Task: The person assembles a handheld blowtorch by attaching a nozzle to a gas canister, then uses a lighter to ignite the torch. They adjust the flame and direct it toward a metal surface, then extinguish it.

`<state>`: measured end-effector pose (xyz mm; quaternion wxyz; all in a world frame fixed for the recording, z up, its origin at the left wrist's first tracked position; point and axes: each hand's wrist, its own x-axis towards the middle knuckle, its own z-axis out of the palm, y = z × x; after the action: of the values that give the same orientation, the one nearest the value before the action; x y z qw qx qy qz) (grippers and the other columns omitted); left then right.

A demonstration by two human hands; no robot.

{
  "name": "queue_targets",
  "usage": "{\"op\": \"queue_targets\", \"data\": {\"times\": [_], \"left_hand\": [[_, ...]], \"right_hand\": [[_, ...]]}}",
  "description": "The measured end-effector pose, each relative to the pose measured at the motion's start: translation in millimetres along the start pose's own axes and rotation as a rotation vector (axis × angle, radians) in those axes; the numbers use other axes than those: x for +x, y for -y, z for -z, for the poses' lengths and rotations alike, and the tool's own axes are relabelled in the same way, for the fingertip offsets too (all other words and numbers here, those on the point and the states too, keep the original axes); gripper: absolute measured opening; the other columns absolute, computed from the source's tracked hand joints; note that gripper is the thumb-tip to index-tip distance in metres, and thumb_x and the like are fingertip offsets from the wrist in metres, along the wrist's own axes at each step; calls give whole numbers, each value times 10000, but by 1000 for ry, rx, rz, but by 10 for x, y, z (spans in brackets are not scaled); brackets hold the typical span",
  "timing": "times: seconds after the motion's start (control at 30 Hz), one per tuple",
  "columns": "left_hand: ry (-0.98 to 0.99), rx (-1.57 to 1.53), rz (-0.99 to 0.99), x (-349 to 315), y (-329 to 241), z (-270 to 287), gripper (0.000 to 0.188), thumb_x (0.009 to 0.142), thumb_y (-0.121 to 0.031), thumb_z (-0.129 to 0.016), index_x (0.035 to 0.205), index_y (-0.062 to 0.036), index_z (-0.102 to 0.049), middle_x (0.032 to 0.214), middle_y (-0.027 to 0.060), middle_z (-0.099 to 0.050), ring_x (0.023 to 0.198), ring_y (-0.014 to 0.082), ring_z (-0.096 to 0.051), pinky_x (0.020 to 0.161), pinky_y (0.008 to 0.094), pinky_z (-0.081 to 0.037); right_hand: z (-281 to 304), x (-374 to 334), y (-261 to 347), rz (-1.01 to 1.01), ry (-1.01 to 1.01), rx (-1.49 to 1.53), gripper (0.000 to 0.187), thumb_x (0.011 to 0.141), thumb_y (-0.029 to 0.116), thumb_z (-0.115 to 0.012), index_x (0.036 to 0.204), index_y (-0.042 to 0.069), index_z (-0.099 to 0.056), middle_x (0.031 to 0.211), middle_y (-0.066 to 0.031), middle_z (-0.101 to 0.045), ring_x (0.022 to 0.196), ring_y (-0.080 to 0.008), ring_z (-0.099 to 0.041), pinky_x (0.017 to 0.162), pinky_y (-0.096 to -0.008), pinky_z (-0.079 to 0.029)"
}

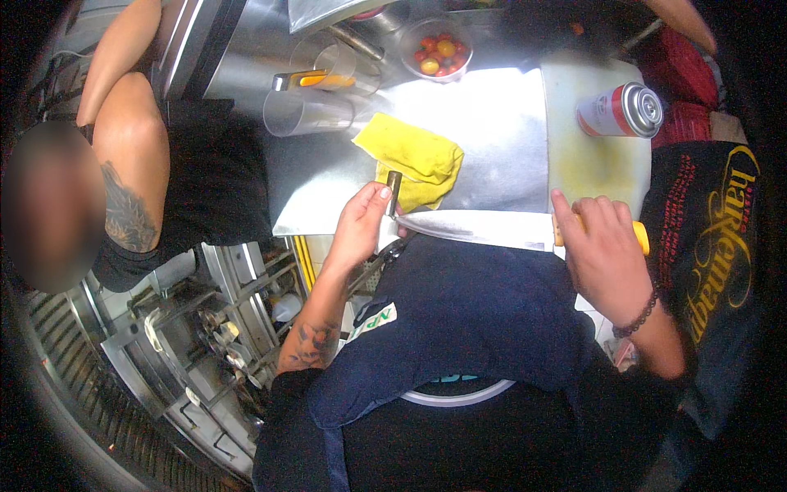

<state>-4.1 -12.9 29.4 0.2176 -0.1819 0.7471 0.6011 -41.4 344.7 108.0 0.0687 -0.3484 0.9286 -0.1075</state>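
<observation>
My right hand point(607, 254) is closed round the yellow handle point(643, 238) of a large kitchen knife point(484, 229), with the index finger stretched toward the blade. The blade points left. Its tip meets a small white and black fitting with a dark metal tube point(394, 190), pinched in my left hand point(363, 220). That piece looks like a torch head; part of it is hidden by my fingers. Just beyond, a folded yellow cloth point(418, 156) lies on the metal worktop point(500, 115). A red and white gas can point(605, 113) is on the cutting board point(566, 168) at the right.
Clear plastic cups point(299, 113) and an orange-handled tool point(324, 79) are at the back left. Behind the cloth stands a tub of cherry tomatoes point(441, 56). A person point(135, 156) is close on the left; another person's arm point(684, 20) shows far right.
</observation>
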Motion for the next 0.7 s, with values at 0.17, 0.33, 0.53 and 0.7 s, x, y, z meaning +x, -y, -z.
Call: {"op": "queue_targets", "data": {"times": [0.17, 0.33, 0.53, 0.7], "left_hand": [[-30, -126, 51, -11, -72, -9, 341, 1064, -335, -434, 1003, -28, -569, 828, 57, -608, 597, 153, -628, 558, 281, -521], [-43, -124, 84, 28, -66, -38, 333, 1050, -351, -486, 967, -40, -573, 798, 41, -599, 579, 143, -626, 531, 263, -501], [-50, -86, 204, 20, -142, -44, 348, 1041, -377, -503, 948, -48, -568, 793, 36, -586, 559, 148, -620, 522, 266, -507], [-48, -85, 254, 2, -153, -14, 376, 1041, -399, -485, 956, -41, -558, 812, 48, -583, 571, 165, -631, 533, 279, -511]], "right_hand": [[21, 21, -45, 18, -57, -2, 466, 829, 108, -552, 1283, 6, -579, 948, -109, -585, 894, -272, -568, 820, -408, -434], [222, 155, -26, 41, -216, -54, 395, 809, 145, -575, 1183, 44, -648, 957, -76, -603, 904, -252, -577, 805, -407, -430], [188, 179, -40, 31, -229, -34, 343, 746, 91, -628, 1082, 72, -695, 951, -51, -623, 893, -228, -585, 790, -388, -426], [60, 187, -1, 18, -230, -37, 377, 745, 93, -630, 1116, 84, -695, 903, -43, -616, 850, -224, -569, 754, -389, -416]]}}
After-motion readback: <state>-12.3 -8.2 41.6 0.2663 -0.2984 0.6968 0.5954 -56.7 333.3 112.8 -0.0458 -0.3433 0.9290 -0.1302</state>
